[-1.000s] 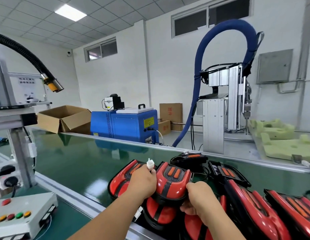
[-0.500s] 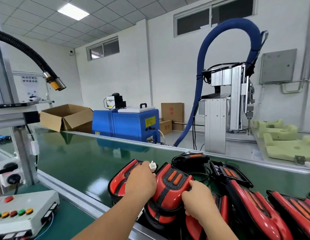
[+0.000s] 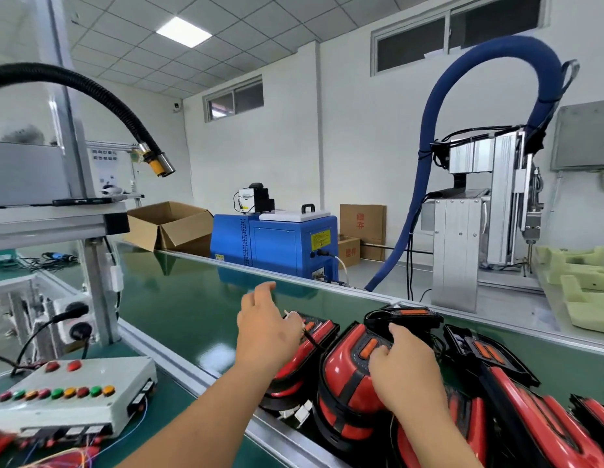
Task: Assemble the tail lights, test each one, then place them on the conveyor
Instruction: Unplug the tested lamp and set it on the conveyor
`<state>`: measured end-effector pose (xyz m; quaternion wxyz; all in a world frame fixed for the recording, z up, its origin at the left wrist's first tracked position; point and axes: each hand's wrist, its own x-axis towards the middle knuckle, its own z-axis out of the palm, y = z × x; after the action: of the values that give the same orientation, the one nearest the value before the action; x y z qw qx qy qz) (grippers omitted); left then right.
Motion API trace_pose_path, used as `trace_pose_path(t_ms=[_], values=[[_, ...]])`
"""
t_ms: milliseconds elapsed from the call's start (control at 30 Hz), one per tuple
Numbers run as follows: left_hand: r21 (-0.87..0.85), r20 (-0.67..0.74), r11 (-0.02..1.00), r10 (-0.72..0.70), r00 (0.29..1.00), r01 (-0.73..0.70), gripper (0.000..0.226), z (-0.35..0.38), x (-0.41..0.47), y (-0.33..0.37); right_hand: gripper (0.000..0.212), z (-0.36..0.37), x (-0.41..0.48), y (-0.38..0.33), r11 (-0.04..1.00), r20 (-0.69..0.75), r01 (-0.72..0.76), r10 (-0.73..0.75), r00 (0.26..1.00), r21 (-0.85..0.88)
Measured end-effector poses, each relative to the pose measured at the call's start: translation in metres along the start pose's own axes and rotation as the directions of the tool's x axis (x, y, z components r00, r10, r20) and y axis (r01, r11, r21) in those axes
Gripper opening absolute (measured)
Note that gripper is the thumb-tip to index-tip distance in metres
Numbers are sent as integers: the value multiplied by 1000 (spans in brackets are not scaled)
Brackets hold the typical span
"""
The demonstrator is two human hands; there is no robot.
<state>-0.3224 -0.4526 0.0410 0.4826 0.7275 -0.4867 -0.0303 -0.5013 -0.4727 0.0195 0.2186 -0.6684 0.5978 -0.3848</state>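
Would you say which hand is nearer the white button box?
Left. The left hand is right of the button box; the right hand farther right, on a tail light.

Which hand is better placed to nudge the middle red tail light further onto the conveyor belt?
Right, most likely. The right hand curls its fingers over the middle tail light; the left hand hovers open above the neighbouring tail light on the conveyor.

bare green conveyor belt (image 3: 192, 309) open ahead on your left, packed tail lights (image 3: 348, 376) fill your right from near rail to far edge, raised aluminium rail (image 3: 179, 363) crosses your reach, button box (image 3: 67, 396) and frame post (image 3: 98, 292) block your near left, hose nozzle (image 3: 160, 163) hangs overhead
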Motion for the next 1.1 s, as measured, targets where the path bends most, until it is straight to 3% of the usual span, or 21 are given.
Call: trace_pose_path(t_ms=[200, 433, 600, 800, 967, 1100], values=[[-5, -71, 1000, -7, 997, 7, 48, -46, -7, -25, 42, 45, -12, -71, 964, 82, 261, -264, 961, 48], [26, -253, 991, -121, 960, 132, 39, -131, -34, -77, 31, 124, -64, -152, 853, 216, 498, -522, 825, 156], [74, -386, 963, -212, 898, 259, 30, -205, -67, -116, 20, 171, -123, -206, 761, 331, 588, -649, 685, 274], [119, -540, 901, -295, 788, 418, 21, -283, -121, -162, 16, 217, -209, -257, 604, 424, 696, -788, 446, 389], [69, -608, 853, -376, 699, 518, 22, -330, -169, -197, 17, 245, -278, -279, 534, 502, 718, -814, 294, 446], [51, -633, 822, -413, 655, 567, 26, -351, -199, -221, 15, 263, -319, -283, 534, 560, 691, -798, 222, 487]])
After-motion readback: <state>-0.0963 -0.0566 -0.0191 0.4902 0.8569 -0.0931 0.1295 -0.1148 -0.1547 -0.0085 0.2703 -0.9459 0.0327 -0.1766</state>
